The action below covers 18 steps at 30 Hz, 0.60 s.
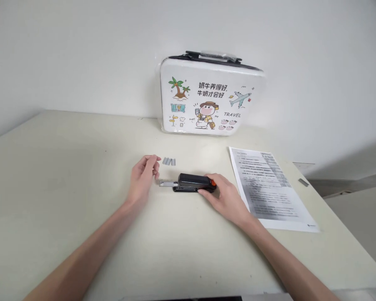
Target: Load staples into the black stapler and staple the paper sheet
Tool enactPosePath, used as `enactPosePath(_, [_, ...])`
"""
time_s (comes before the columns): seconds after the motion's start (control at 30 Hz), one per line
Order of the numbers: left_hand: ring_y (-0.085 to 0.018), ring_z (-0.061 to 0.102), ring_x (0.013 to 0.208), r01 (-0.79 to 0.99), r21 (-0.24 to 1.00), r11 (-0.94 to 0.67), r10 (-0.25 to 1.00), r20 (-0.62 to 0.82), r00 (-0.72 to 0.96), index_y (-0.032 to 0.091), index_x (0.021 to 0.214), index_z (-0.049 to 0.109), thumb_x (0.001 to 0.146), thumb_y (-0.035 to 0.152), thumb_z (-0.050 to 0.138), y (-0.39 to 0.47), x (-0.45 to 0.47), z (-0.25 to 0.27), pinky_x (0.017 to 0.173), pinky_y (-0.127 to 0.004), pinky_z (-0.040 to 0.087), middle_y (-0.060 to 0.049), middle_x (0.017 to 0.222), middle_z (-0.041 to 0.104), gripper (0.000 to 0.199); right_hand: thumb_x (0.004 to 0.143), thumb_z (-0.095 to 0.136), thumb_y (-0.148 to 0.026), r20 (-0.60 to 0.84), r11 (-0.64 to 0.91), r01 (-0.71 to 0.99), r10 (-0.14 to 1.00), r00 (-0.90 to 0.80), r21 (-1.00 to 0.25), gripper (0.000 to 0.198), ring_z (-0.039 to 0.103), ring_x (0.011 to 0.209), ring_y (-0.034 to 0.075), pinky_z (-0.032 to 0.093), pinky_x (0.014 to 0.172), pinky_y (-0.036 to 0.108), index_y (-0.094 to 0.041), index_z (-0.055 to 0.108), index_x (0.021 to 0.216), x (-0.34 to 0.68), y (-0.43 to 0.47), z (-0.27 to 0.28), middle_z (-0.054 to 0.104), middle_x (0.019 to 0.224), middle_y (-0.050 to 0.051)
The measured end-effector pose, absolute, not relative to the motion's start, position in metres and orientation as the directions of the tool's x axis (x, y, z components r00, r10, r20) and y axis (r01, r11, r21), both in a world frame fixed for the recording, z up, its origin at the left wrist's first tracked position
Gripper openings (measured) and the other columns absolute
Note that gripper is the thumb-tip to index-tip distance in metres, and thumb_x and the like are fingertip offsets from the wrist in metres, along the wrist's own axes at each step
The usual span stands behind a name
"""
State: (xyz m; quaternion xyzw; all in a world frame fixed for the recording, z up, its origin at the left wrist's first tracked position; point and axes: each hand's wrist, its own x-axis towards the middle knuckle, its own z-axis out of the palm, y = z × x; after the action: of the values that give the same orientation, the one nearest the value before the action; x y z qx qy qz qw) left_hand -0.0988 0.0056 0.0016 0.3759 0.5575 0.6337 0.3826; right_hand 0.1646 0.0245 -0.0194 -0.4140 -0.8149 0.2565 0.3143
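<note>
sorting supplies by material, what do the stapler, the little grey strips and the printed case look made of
The stapler looks like matte black plastic with an orange end; a shiny, metal-looking tray sticks out at its front. The grey strips look like metal staples: dull silver, ridged. The case seems glossy white hard shell, printed with cartoons, wrapped in clear film that crinkles at the edges.

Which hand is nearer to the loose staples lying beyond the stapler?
Left. The left hand hovers just left of the staples, fingertips almost touching. The right hand rests on the stapler, nearer the camera and to the right.
</note>
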Motion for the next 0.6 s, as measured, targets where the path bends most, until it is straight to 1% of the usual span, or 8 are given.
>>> enactPosePath(0.07, [-0.015,0.059,0.082,-0.044,0.991,-0.123,0.904,0.094,-0.418,0.02,0.082,0.067,0.096,0.043,0.064,0.005,-0.095,0.0,0.077,-0.027,0.05,-0.002,0.086,0.062,0.026,0.098,0.067,-0.041,0.32,0.53,0.512,0.837,-0.444,-0.676,0.025,0.067,0.092,0.025,0.056,0.073,0.037,-0.024,0.064,0.117,0.164,0.022,-0.019,0.072,0.106,0.008])
enactPosePath(0.13, [-0.02,0.065,0.104,-0.102,0.985,-0.142,0.908,0.088,-0.41,0.02,0.086,0.068,0.094,0.044,0.064,0.005,-0.092,-0.001,0.092,-0.03,0.052,-0.006,0.102,0.07,0.026,0.099,0.067,-0.038,0.355,0.537,0.508,0.838,-0.415,-0.674,0.021,0.067,0.089,0.024,0.054,0.063,0.033,-0.024,0.065,0.114,0.165,0.019,-0.018,0.072,0.104,0.007])
enactPosePath(0.17, [-0.023,0.065,0.112,-0.167,0.977,-0.134,0.915,0.057,-0.399,0.02,0.088,0.069,0.094,0.045,0.064,0.005,-0.091,-0.001,0.097,-0.033,0.052,-0.008,0.108,0.072,0.027,0.099,0.067,-0.036,0.389,0.553,0.504,0.83,-0.4,-0.663,0.019,0.068,0.089,0.024,0.054,0.063,0.033,-0.025,0.066,0.114,0.165,0.018,-0.017,0.072,0.104,0.008])
enactPosePath(0.23, [-0.027,0.066,0.123,-0.347,0.934,-0.084,0.939,-0.043,-0.342,0.02,0.093,0.069,0.093,0.046,0.064,0.005,-0.09,0.0,0.105,-0.038,0.053,-0.01,0.115,0.074,0.027,0.099,0.066,-0.029,0.495,0.62,0.49,0.785,-0.373,-0.613,0.016,0.068,0.094,0.024,0.057,0.073,0.036,-0.025,0.065,0.115,0.166,0.017,-0.016,0.073,0.108,0.008])
enactPosePath(0.3, [-0.029,0.066,0.127,-0.535,0.845,0.002,0.959,-0.153,-0.238,0.019,0.096,0.07,0.096,0.045,0.062,0.004,-0.087,0.002,0.11,-0.043,0.052,-0.013,0.12,0.074,0.028,0.097,0.064,-0.018,0.625,0.713,0.468,0.693,-0.359,-0.521,0.022,0.069,0.102,0.025,0.058,0.084,0.041,-0.026,0.065,0.118,0.167,0.016,-0.015,0.073,0.114,0.008])
enactPosePath(0.37, [-0.031,0.066,0.131,-0.665,0.74,0.097,0.961,-0.242,-0.13,0.018,0.101,0.07,0.099,0.041,0.056,0.002,-0.084,0.002,0.113,-0.046,0.053,-0.015,0.125,0.074,0.027,0.093,0.062,-0.008,0.72,0.792,0.454,0.585,-0.373,-0.409,0.033,0.068,0.107,0.026,0.058,0.085,0.044,-0.028,0.065,0.12,0.168,0.016,-0.014,0.072,0.119,0.009])
enactPosePath(0.47, [-0.03,0.065,0.133,-0.734,0.651,0.195,0.942,-0.332,-0.045,0.018,0.105,0.069,0.101,0.033,0.049,-0.001,-0.08,-0.001,0.113,-0.045,0.055,-0.016,0.13,0.073,0.026,0.09,0.061,-0.001,0.767,0.848,0.45,0.48,-0.425,-0.282,0.043,0.069,0.103,0.026,0.057,0.081,0.044,-0.031,0.068,0.121,0.166,0.012,-0.013,0.073,0.118,0.007])
enactPosePath(0.6, [-0.028,0.065,0.134,-0.762,0.608,0.222,0.929,-0.369,-0.024,0.018,0.107,0.069,0.101,0.029,0.047,-0.003,-0.078,-0.005,0.112,-0.043,0.057,-0.014,0.131,0.073,0.025,0.089,0.068,0.0,0.805,0.865,0.464,0.407,-0.433,-0.188,0.042,0.071,0.102,0.024,0.054,0.081,0.041,-0.034,0.072,0.114,0.161,0.002,-0.013,0.075,0.111,0.004])
